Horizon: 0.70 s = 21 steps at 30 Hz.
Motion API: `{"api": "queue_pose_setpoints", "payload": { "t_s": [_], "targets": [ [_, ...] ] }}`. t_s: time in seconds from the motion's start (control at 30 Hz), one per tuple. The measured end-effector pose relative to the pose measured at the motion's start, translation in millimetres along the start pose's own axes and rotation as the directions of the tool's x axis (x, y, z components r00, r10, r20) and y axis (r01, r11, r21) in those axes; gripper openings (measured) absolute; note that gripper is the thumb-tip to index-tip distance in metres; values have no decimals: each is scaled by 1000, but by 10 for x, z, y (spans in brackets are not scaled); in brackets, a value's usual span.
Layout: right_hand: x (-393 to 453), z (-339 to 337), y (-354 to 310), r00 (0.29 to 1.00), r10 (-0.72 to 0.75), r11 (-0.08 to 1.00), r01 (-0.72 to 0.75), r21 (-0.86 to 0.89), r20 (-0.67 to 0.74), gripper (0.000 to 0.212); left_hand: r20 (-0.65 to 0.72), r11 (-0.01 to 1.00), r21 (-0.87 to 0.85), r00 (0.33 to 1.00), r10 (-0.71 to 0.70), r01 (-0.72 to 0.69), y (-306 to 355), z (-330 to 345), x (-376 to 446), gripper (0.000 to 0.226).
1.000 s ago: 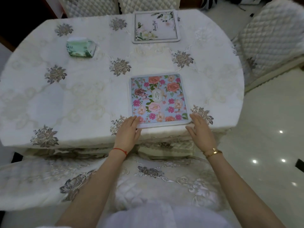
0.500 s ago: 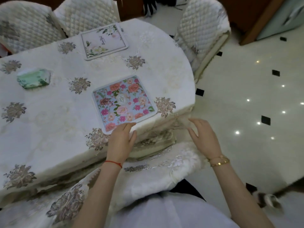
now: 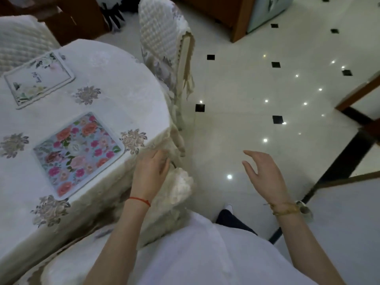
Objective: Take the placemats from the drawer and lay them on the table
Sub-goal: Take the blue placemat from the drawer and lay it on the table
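Observation:
Two placemats lie flat on the white embroidered table (image 3: 115, 79). The blue placemat with pink and orange flowers (image 3: 78, 153) sits near the table's right edge. A white placemat with pale flowers (image 3: 39, 79) lies farther back on the left. My left hand (image 3: 151, 173) hangs at the table's corner beside the draped cloth, fingers relaxed, holding nothing. Over the tiled floor my right hand (image 3: 262, 175) floats free with its fingers loosely spread. No drawer is in view.
A quilted chair (image 3: 162, 44) stands against the table's far right side, and another chair's cushion (image 3: 178, 188) is just below my left hand. Glossy white floor tiles (image 3: 257, 89) spread to the right. Wooden furniture (image 3: 222, 13) lines the back, and a dark-framed edge (image 3: 347, 153) crosses the right.
Both hands have left the blue floral placemat, which stays flat on the table. The view has swung right, away from the table toward the floor, and my hands moved with it.

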State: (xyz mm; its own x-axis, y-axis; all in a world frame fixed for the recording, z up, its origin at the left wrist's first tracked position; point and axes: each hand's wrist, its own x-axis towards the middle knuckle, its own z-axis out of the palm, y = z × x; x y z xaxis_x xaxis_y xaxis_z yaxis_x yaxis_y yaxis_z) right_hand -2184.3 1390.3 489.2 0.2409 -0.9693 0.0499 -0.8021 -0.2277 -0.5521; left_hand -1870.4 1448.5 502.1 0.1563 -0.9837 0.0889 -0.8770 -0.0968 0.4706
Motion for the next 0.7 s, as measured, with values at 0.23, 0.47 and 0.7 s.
{"api": "queue_pose_setpoints", "payload": {
  "t_s": [0.23,0.47,0.7],
  "targets": [
    [272,-829,1103,996,69,996,-72,-58,-48,34,-6,997,-82,1000,7,-7,1202,612,537,27],
    [839,-1140,1648,994,99,994,-102,-43,-55,34,0,997,-71,1000,2,-2,1677,903,1159,30],
    [1756,-1017,2028,991,127,992,-127,-1,39,36,12,1000,-29,1000,-12,12,1665,1269,2154,31]
  ]
}}
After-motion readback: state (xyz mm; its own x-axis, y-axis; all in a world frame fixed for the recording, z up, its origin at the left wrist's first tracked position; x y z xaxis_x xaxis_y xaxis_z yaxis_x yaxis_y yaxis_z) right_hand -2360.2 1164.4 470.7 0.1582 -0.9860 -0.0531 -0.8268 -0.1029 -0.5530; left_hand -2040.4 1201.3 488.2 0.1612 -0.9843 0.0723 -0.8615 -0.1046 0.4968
